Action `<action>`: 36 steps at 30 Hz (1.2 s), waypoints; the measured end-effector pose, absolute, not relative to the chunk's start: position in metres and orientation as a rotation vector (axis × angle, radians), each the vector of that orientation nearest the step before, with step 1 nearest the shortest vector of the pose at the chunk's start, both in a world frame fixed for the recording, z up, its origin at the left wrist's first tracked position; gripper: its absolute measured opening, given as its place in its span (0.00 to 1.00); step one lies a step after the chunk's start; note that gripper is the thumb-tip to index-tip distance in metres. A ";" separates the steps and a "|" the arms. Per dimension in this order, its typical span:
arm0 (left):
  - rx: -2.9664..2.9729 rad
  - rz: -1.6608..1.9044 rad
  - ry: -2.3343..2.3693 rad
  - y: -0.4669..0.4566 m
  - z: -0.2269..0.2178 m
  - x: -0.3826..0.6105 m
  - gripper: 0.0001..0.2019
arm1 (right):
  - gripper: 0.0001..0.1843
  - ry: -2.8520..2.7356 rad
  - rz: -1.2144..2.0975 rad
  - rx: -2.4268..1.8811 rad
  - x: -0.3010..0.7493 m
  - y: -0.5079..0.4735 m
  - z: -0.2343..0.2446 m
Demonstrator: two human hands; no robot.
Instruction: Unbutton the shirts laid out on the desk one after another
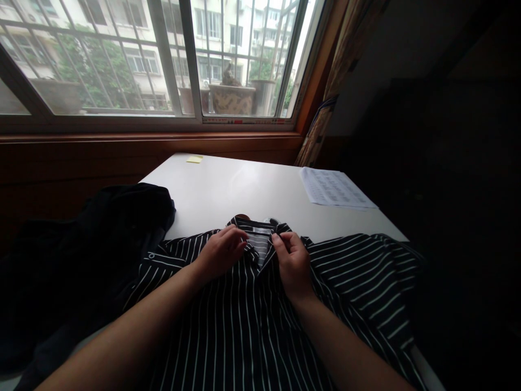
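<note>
The striped shirt [240,320] lay toward the table's [236,187] near edge. The right hand [293,263] pinched its collar [260,223]; the left hand [223,250] curled alongside, its grip indeterminable. Collar adjustment appeared underway; the next move likely required even alignment.

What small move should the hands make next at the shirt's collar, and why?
I'd probably ease the two sides of the collar level: the right hand appears to pinch one side, the left hand is at the other, and the neck opening gapes between them, while the striped shirt lies spread on the white table.
</note>
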State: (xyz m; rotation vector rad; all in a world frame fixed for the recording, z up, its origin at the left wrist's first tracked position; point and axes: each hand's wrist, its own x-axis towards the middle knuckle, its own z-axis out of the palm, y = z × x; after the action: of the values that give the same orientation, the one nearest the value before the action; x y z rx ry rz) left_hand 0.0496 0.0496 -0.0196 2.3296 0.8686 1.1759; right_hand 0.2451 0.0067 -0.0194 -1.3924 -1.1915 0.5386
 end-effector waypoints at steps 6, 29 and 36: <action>2.624 0.794 0.461 0.035 -0.009 0.052 0.17 | 0.17 -1.125 0.695 -1.322 0.246 0.010 -0.023; 2.922 0.802 0.480 0.036 -0.008 0.051 0.07 | 0.15 -1.129 0.716 -1.306 0.246 0.013 -0.025; 2.919 0.840 0.468 0.035 -0.007 0.050 0.08 | 0.15 -1.170 0.714 -1.320 0.247 0.012 -0.024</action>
State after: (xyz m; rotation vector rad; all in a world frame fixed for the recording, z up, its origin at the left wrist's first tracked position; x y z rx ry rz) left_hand 0.0503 0.0354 -0.0071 2.9186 0.4683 0.8403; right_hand 0.2465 0.0117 -0.0235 -1.3198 -1.1699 0.7137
